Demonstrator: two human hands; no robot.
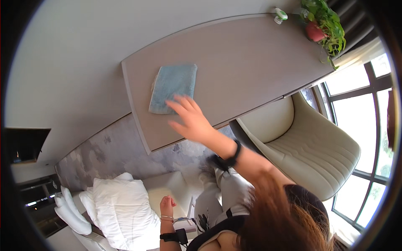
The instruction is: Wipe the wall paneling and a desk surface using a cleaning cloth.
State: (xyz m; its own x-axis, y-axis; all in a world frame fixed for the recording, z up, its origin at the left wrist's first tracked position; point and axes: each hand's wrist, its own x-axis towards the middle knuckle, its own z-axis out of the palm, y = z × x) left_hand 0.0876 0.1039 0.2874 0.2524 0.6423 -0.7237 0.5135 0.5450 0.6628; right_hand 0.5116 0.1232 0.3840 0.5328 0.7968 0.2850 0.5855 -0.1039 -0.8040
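A light blue cloth (173,85), soft and slightly fuzzy, lies flat on the left part of the desk (251,62); it appears folded, roughly four-sided, with a thin paler edge peeking out along its left side. Its near right corner is hidden under the right hand (190,119), which is blurred at the fingertips. Long brown hair (272,209) covers part of the right upper arm, and the chair (310,146) at the near side of the desk is partly covered by that arm. The right hand reaches over the desk with fingers spread and thumb well apart, gripping nothing; whether the fingertips touch the cloth or hover just above it I cannot tell. The left hand (167,205), off the near side of the desk, has its fingers curled in; whether they enclose anything I cannot tell
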